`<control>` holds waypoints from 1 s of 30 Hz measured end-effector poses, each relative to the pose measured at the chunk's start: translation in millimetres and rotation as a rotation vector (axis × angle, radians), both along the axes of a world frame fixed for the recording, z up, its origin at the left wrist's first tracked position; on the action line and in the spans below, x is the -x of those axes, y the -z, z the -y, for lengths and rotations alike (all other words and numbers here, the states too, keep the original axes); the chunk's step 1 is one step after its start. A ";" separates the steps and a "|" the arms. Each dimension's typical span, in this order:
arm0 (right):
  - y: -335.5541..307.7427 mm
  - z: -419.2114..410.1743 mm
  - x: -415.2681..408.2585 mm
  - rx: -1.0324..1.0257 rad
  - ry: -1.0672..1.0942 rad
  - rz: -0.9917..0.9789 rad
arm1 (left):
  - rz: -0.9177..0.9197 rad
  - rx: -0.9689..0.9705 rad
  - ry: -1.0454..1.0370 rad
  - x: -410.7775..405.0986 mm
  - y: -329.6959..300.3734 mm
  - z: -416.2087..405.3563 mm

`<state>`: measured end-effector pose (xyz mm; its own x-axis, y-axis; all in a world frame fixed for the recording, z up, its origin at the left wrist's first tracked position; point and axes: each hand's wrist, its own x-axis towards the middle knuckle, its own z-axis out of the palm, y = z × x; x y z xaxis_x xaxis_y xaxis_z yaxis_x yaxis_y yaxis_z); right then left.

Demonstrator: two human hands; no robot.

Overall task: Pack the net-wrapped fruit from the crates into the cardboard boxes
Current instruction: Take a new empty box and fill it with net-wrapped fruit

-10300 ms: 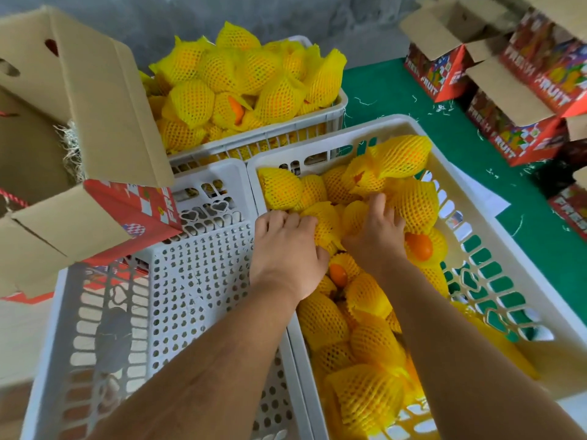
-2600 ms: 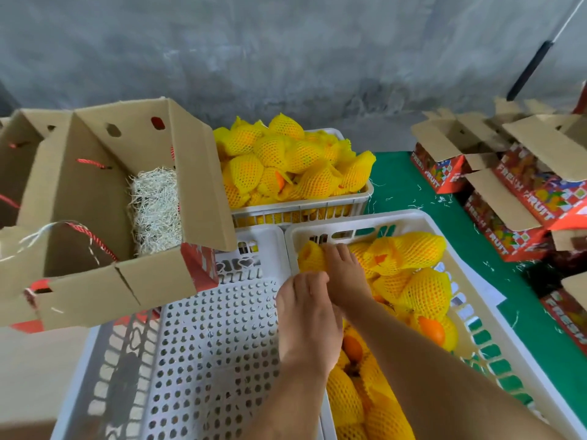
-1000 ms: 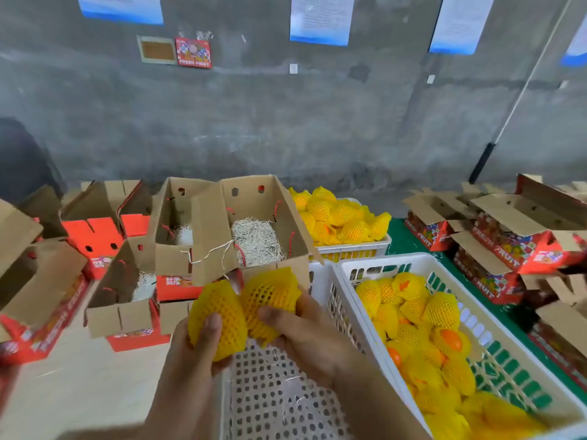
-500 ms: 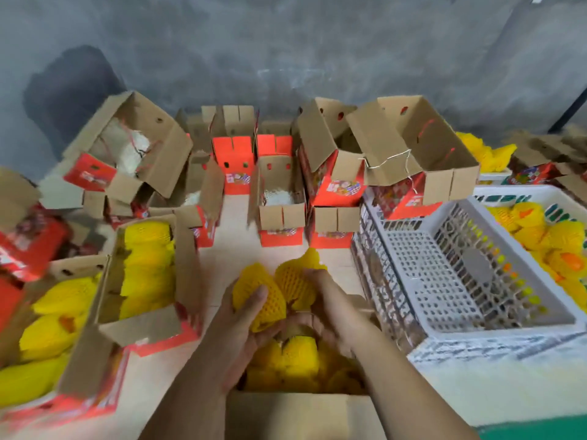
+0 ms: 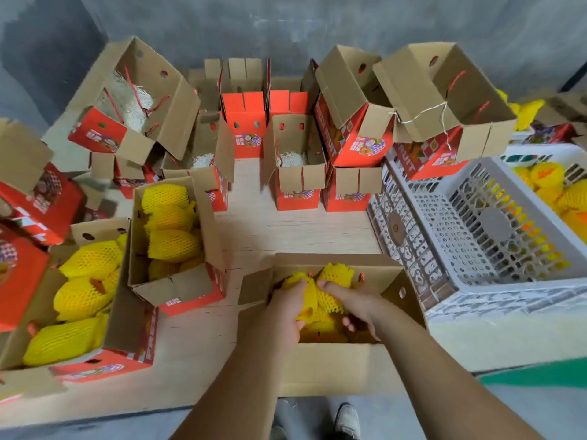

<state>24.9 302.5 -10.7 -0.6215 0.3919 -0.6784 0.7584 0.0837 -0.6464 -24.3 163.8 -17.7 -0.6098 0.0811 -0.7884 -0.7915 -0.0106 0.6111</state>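
Both hands (image 5: 287, 308) gripping fruit (image 5: 309, 292) inside box (image 5: 392, 274)

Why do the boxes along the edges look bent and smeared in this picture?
Head view: the wide-angle lens bows the outer cardboard boxes and white crate; motion blur softens the edges, while both hands stay fairly sharp.

Net-wrapped fruit (image 5: 333, 274): yellow foam mesh sleeves, two pieces inside open cardboard box (image 5: 394, 274) at near table edge, atop others. Further fruit fills two left boxes (image 5: 203, 217) and white crate (image 5: 521, 154) at far right.
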 end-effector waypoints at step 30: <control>43.7 -7.0 4.7 -0.105 -0.209 -0.091 | -0.836 1.226 1.168 -17.6 -5.9 7.5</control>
